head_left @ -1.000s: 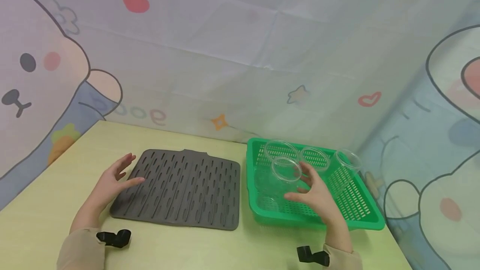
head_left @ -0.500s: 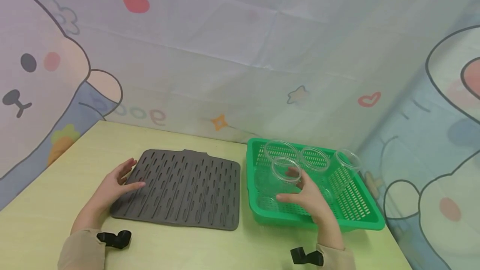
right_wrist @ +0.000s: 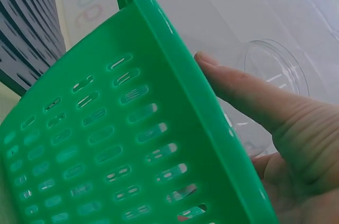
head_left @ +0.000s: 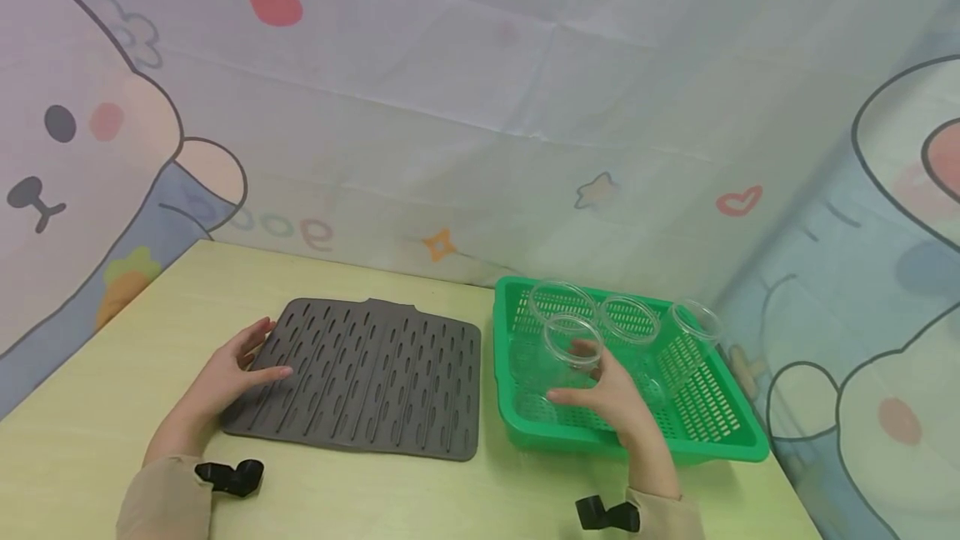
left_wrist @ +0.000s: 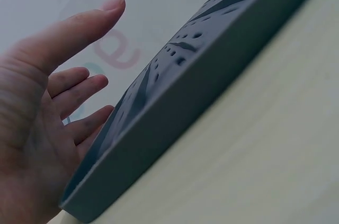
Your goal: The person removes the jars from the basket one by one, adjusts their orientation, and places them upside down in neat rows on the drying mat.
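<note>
In the head view a clear cup (head_left: 558, 367) stands in the front left part of a green slotted basket (head_left: 738, 436). My right hand (head_left: 626, 398) has its fingers curved round the far right side of this cup and its thumb at the front, low on the wall. The right wrist view shows the thumb above the basket's rim, with the clear cup behind it. My left hand (head_left: 217, 377) is beside the left edge of a grey drying mat (head_left: 360, 382). Its fingers are loosely bent, the thumb reaches over the mat, and it holds nothing.
Several more clear cups lean or stand in the basket, among them a back left cup (head_left: 534, 307), a back middle cup (head_left: 652, 327) and a right-hand cup (head_left: 716, 323). A printed cloth (head_left: 450, 107) hangs behind the pale yellow table (head_left: 330, 498).
My right hand has moved left to the front clear cup, and its fingers have come round it. The left hand has lowered slightly beside the mat. Cups and mat stay where they were.
</note>
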Motion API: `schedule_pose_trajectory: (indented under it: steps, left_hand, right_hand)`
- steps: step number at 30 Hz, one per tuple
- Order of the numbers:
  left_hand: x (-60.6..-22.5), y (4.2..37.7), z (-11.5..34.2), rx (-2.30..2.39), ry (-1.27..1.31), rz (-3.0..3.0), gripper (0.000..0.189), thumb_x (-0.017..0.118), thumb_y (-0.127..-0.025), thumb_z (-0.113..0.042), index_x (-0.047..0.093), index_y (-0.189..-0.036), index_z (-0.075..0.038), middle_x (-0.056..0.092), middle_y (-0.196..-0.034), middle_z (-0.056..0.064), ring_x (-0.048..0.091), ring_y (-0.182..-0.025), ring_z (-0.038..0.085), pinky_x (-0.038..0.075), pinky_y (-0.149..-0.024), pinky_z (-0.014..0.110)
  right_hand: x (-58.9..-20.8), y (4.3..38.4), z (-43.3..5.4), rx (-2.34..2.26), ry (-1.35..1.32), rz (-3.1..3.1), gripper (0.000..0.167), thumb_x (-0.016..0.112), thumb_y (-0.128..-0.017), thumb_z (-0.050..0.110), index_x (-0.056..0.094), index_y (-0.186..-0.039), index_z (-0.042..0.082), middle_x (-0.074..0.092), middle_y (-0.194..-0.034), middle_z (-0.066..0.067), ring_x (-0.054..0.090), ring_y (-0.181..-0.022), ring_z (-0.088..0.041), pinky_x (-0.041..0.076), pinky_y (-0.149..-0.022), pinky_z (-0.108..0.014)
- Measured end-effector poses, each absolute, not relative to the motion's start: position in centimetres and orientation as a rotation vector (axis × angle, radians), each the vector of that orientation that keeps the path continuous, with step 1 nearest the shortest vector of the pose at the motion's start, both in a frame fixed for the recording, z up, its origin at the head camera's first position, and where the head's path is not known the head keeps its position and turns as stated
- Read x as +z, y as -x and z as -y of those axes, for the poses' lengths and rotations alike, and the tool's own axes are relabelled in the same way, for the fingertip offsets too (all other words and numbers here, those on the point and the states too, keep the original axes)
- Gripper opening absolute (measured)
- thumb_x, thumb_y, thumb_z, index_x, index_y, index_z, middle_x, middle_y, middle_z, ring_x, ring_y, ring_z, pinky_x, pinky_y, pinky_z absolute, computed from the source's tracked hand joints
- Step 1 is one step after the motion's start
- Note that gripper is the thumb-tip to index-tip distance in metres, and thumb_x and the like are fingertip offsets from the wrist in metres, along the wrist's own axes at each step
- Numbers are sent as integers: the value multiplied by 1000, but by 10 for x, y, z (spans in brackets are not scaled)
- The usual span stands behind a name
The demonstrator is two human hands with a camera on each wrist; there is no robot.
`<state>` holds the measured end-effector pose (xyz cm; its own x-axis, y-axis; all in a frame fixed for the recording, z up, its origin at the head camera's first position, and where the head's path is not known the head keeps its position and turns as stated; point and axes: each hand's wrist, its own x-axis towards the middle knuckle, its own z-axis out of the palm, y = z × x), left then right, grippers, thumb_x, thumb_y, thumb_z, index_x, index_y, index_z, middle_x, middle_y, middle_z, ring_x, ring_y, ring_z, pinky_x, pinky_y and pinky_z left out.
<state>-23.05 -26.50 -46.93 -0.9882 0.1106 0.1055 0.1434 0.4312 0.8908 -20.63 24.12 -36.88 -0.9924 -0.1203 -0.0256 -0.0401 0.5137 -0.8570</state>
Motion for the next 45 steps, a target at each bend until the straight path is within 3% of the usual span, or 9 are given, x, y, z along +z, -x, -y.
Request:
schedule_pose_trajectory:
  steps: [24, 34, 41, 45]
  left_hand:
    - [-477, 230, 264, -1647, 193, 2631, 99, 76, -86, -19, 9, -154, 7, 18, -156, 34, 20, -140, 56, 23, -113, 67]
    - [-473, 230, 263, -1666, 180, 2624, 100, 76, -85, -20, 9, -154, 6, 17, -157, 33, 19, -141, 56, 22, -114, 67]
    - [-469, 229, 263, -1674, 195, 2618, 100, 75, -86, -20, 7, -154, 7, 16, -157, 34, 18, -141, 56, 21, -114, 67]
    - [-468, 229, 264, -1673, 193, 2616, 100, 75, -86, -20, 7, -154, 7, 16, -157, 34, 18, -141, 57, 21, -115, 67]
  right_hand:
    - [-350, 194, -254, -1488, 136, -2723, 81, 83, -78, 26, 40, -146, 13, 50, -142, -13, 48, -131, -32, 47, -102, -50]
    - [-315, 174, -254, -1534, 185, -2850, 82, 82, -79, 22, 38, -147, 10, 47, -145, -11, 42, -136, -34, 36, -112, -55]
    - [-293, 165, -245, -1611, 54, -3006, 83, 83, -79, 20, 37, -148, 18, 46, -144, 0, 41, -130, -16, 38, -106, -37]
    - [-286, 166, -237, -1698, -26, -3057, 83, 84, -78, 19, 39, -148, 20, 46, -143, 4, 39, -126, -9, 38, -104, -34]
